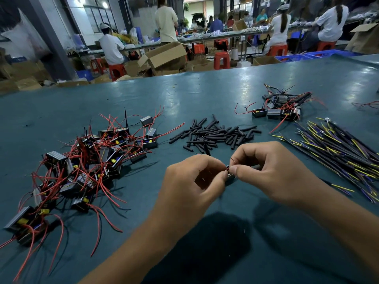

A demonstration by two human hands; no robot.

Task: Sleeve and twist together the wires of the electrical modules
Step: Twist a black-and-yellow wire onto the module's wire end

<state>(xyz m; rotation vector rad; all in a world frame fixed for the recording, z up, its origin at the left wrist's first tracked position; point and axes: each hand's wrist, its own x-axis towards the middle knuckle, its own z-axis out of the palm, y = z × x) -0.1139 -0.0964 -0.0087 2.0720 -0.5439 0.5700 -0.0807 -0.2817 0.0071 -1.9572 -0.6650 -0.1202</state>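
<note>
Step in hand: both hands are working one red wire [231,160] at a small dark module [230,177] above the green table [184,95]; this is looking like the sleeving or twisting stage, though which one is hidden.
Left hand [191,181]: fingers are curling in, pinching the module and wire end.
Right hand [272,169]: thumb and forefinger are pinching the wire just beside the left fingertips.
Supplies: black sleeves [215,134] are lying just beyond the hands; unfinished modules [86,160] are piling at left; black-and-yellow leads [336,148] are lying at right; finished modules [285,107] are sitting far right.
Next move: probably calling for a steady pinch while the strands are being turned together.
</note>
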